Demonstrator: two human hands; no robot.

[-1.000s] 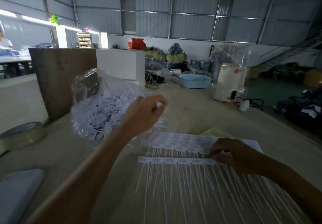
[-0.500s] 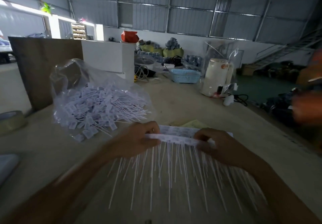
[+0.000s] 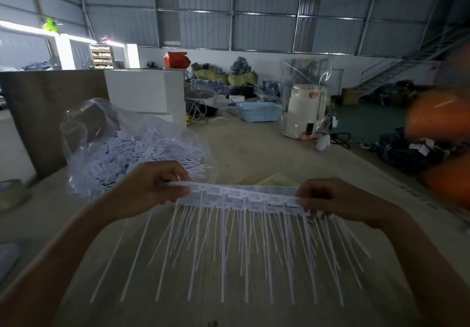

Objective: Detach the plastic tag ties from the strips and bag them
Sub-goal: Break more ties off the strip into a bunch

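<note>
A stack of white tag-tie strips (image 3: 244, 198) is held up over the table, its long thin tails hanging down toward me. My left hand (image 3: 155, 186) pinches the strips' left end. At the right end, my right hand (image 3: 330, 199) grips them. Behind my left hand lies a clear plastic bag (image 3: 122, 148) heaped with loose white tag ties, its mouth facing right.
A tape roll (image 3: 11, 194) sits at the table's left edge. Behind the bag stand a brown board (image 3: 38, 113) and a white box (image 3: 145, 90). Further back are a blue basket (image 3: 259, 111) and a white kettle (image 3: 304, 113). A blurred person in orange (image 3: 442, 133) is at right.
My left hand left the bag and took the strips' left end; both hands lifted the strips off the table. A person in orange came in at right.
</note>
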